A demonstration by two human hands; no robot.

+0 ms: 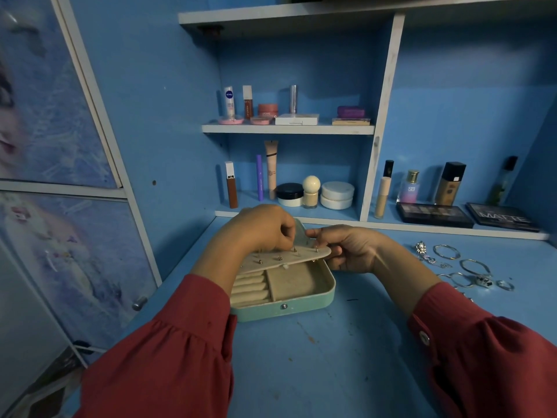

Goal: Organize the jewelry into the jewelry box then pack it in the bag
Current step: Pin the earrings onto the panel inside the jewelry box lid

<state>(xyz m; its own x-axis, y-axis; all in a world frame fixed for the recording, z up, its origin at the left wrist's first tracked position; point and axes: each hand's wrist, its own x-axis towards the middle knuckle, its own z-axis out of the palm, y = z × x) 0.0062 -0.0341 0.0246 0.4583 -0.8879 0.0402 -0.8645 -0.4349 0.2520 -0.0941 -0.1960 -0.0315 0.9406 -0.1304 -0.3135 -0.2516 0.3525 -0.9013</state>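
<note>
An open mint-green jewelry box [286,309] sits on the blue desk, showing beige ring rolls and a square compartment inside. Over it a beige earring panel [289,257] is tilted up, with several stud posts poking through it. My right hand [346,248] grips the panel's right end. My left hand [265,227] pinches a small stud at the panel's upper edge. Loose silver jewelry [464,267] lies on the desk to the right: bangles, rings and a pendant on a chain. No bag is in view.
Cosmetics bottles and jars [301,191] fill the shelves behind the box. Two eyeshadow palettes [434,214] lie at the back right. A patterned cabinet door [60,236] with a knob stands on the left. Bare blue desk [316,357] stretches in front of the box.
</note>
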